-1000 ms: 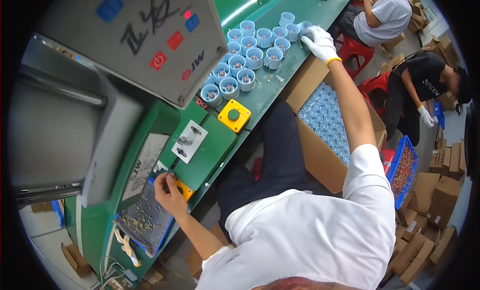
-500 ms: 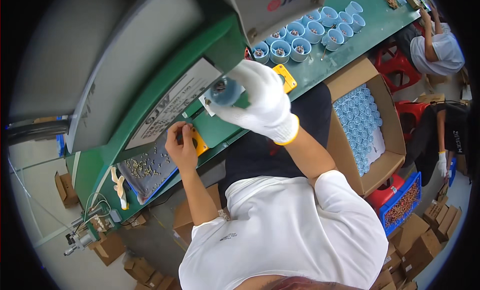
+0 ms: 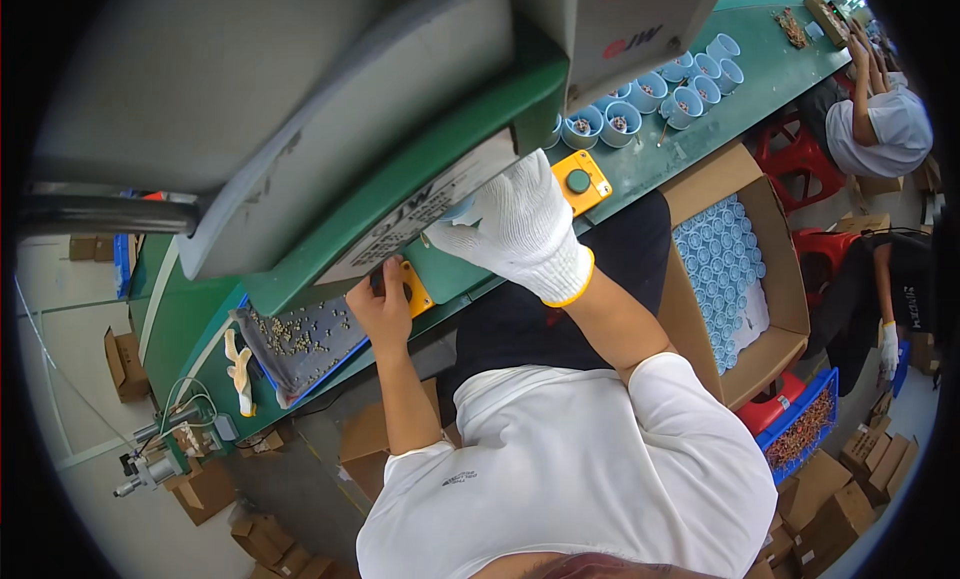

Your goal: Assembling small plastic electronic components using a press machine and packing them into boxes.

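Observation:
My right hand [image 3: 520,224], in a white knitted glove with a yellow cuff, grips a light-blue plastic cup [image 3: 460,211] under the head of a green and grey machine [image 3: 440,129]. Glove and machine cover most of this cup. My bare left hand [image 3: 382,307] is closed beside the machine's lower edge, thumb and fingers drawn together; what they hold, if anything, is hidden. Touching or very near that hand is a yellow switch box [image 3: 417,291]. A second yellow box with a green button [image 3: 580,184] lies just beyond my right hand.
Blue cups [image 3: 620,126] with small metal parts inside stand at the back. At left are a tray of small metal pieces [image 3: 325,371] and a loose glove [image 3: 239,374]. A cardboard box [image 3: 785,357] of blue cups stands at right, near a blue basket [image 3: 832,394]. Two people work farther right.
My right hand has brought the cup farther under the machine, so less of it shows. My left hand has shifted slightly right and down. The view has shifted, with the machine appearing farther right.

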Tool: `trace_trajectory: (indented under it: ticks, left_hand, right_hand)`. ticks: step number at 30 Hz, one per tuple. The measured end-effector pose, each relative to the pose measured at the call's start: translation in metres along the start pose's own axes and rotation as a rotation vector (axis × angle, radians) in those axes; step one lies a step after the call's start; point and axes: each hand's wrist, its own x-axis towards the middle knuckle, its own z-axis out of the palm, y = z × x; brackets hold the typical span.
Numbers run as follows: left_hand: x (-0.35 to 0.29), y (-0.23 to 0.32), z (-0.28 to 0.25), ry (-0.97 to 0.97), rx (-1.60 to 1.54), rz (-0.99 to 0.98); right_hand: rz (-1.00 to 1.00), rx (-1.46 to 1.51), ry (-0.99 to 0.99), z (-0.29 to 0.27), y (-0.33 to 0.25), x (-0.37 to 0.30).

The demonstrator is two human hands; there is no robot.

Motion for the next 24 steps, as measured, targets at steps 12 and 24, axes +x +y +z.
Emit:
trace_trajectory:
  ticks: [12,24]
  left_hand:
    - [0.001,-0.012,0.004,0.052,-0.073,0.087]
    - [-0.048,-0.029,-0.009,0.097,0.348,0.581]
  right_hand:
    - [0.005,0.007,-0.065,0.005,0.007,-0.008]
    - [-0.134,-0.092,0.209,-0.032,0.086,-0.072]
